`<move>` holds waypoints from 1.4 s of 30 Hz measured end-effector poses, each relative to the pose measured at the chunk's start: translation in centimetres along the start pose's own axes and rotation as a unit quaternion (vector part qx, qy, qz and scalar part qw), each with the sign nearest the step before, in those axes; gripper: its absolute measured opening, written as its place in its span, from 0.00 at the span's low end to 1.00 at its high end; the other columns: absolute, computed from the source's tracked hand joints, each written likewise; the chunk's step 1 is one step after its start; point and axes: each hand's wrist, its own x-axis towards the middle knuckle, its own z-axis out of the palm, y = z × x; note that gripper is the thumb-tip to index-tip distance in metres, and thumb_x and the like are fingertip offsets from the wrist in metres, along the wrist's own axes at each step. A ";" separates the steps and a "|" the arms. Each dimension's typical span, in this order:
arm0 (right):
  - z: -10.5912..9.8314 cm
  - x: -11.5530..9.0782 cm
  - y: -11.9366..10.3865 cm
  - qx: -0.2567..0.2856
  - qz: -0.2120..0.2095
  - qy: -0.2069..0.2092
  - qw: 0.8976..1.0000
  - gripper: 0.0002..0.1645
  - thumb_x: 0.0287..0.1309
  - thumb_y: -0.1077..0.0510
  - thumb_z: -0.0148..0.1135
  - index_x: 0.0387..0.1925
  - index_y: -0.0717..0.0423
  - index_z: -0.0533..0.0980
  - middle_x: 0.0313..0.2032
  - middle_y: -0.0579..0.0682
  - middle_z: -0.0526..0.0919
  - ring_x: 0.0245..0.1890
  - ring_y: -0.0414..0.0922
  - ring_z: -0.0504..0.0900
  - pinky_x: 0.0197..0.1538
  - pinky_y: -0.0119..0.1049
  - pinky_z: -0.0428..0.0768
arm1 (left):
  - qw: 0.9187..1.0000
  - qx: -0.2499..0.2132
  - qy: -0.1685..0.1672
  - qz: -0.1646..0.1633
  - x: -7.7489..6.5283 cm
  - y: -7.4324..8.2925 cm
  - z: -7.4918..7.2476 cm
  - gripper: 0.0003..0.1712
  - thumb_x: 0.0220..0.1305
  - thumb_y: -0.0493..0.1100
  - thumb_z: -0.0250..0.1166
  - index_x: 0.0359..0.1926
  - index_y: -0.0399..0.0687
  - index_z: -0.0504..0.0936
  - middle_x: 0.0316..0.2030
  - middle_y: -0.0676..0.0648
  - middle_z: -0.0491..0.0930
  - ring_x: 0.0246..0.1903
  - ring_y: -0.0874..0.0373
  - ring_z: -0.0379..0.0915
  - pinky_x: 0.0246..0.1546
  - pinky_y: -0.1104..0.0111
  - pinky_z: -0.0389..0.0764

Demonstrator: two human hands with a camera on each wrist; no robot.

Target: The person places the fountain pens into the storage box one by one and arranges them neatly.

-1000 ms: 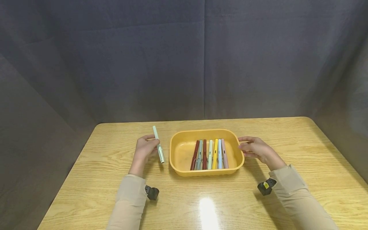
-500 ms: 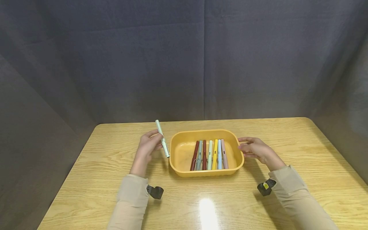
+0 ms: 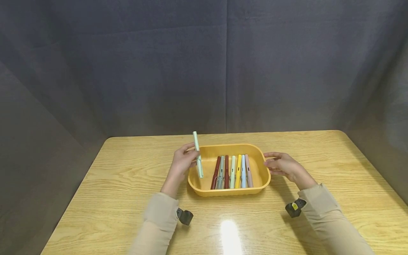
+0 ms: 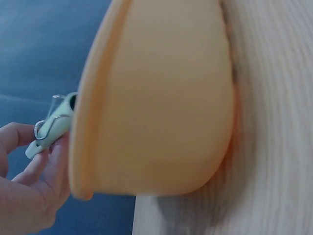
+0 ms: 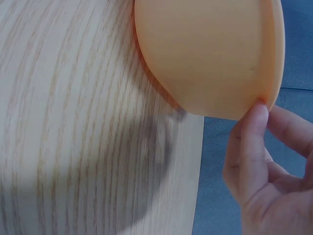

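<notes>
My left hand (image 3: 181, 163) pinches a pale green clip pen (image 3: 199, 167) over the left end of a yellow plastic tray (image 3: 223, 193). The pen stands near upright in the head view; its wire clip shows beside the tray's rim in the left wrist view. Inside the tray lies a row of several pens with wire clips: dark red (image 3: 216, 171), grey-green (image 3: 221, 170), another dark red, pale green (image 3: 233, 170), yellow (image 3: 238, 168), light blue (image 3: 243, 170) and mauve (image 3: 248, 170). At the right end, my right hand (image 3: 283, 165) grips the tray's rim between thumb and fingers (image 5: 255, 152).
The tray sits on a light wooden table (image 3: 105, 198), near its back edge. A dark grey curtain (image 3: 159, 71) hangs behind and along both sides. Inside the tray, bare floor shows left of the pens.
My left hand has moved right with the pale green pen, from beside the tray to over its left end. The right hand and the tray have stayed put.
</notes>
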 end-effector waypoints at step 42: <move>0.2 0.1 -0.1 0.013 -0.010 -0.013 1.000 0.37 0.65 0.61 0.53 0.69 0.72 0.52 0.34 0.39 0.78 0.34 0.32 0.76 0.39 0.23 0.83 | 0.977 0.213 -0.007 -0.004 0.3 -2.3 4.0 0.25 0.61 0.30 0.60 0.60 0.33 0.71 0.50 0.32 0.78 0.48 0.43 0.78 0.45 0.64 0.85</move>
